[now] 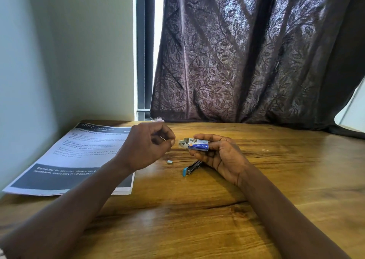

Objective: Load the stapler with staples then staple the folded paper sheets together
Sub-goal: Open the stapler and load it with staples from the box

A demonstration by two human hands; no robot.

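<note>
My right hand (219, 154) holds a small blue staple box (197, 145) above the wooden desk (197, 209), its open end facing left with grey staples showing. Just left of that opening, my left hand (146, 146) hovers with thumb and fingers pinched close; whether a staple strip sits between them I cannot tell. A small black stapler with a blue end (190, 169) lies on the desk below my right hand, partly hidden by it. A tiny loose piece of staples (169, 161) rests on the desk between my hands. The printed paper sheets (75, 160) lie flat at the left.
A dark leaf-patterned curtain (246, 61) hangs behind the desk's far edge, with a window frame (144, 51) and pale wall (59, 51) to the left. A small thin loop, perhaps a rubber band (265, 150), lies at the right.
</note>
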